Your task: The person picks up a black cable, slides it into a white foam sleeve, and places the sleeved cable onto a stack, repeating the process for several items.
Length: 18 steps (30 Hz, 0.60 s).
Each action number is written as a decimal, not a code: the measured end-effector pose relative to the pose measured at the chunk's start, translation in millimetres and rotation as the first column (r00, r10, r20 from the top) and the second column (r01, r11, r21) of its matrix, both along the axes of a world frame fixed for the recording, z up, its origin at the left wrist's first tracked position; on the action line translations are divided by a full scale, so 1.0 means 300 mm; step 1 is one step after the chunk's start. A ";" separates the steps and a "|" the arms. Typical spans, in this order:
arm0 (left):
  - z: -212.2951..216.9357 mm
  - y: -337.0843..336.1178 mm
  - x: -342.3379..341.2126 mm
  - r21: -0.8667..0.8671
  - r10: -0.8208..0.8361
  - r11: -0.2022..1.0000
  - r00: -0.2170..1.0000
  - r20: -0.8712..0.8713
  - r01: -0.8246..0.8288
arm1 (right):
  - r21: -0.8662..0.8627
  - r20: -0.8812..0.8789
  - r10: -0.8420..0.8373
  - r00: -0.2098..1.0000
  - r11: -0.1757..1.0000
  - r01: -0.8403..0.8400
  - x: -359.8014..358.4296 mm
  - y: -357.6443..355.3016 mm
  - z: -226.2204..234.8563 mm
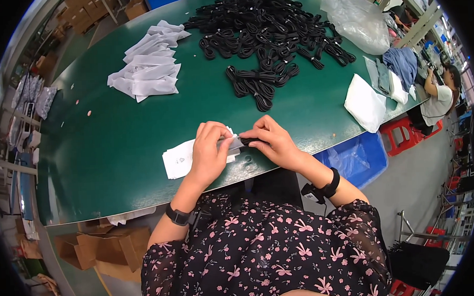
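Observation:
Near the front edge of the green table, my left hand (pixel 209 152) pinches the mouth of a small whitish plastic bag (pixel 234 143). Right beside it, my right hand (pixel 275 142) grips a coiled black cable (pixel 245 141) between thumb and fingers, its end at the bag's mouth. How far the cable reaches inside is hidden by my fingers. Beneath my left hand lies a stack of flat white bags (pixel 178 161) with small print. A large heap of bundled black cables (pixel 266 33) covers the far middle, with a smaller cluster (pixel 258 86) closer to me.
Filled whitish bags (pixel 151 64) lie in an overlapping row at the far left of the table (pixel 105 154). A white packet (pixel 364 102) and a large clear plastic bag (pixel 355 18) sit on the right. Below the right edge stands a blue bin (pixel 362 161). Another person (pixel 442 99) sits farther right.

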State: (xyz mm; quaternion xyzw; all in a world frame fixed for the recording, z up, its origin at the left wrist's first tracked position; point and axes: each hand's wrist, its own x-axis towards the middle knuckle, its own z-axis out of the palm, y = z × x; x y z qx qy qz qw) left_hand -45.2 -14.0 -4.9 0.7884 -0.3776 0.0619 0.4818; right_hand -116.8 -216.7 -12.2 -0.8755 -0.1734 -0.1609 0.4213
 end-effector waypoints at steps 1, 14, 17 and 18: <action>0.002 0.005 0.006 0.005 0.005 1.000 1.000 0.004 -0.006 | 0.008 0.068 0.030 0.997 0.999 -0.031 0.011 0.004 0.008; 0.033 0.050 0.076 -0.288 -0.106 0.957 0.899 -0.426 -0.023 | 0.252 0.023 -0.019 1.000 0.968 0.013 0.085 0.095 0.061; 0.033 0.079 0.149 -0.540 -0.324 0.834 0.693 -0.644 -0.113 | 0.099 0.230 -0.026 0.973 0.995 0.003 0.137 0.044 0.044; 0.052 0.098 0.186 -0.600 -0.373 0.784 0.649 -0.663 -0.162 | 0.004 0.283 -0.124 0.951 0.992 0.128 0.165 0.015 0.033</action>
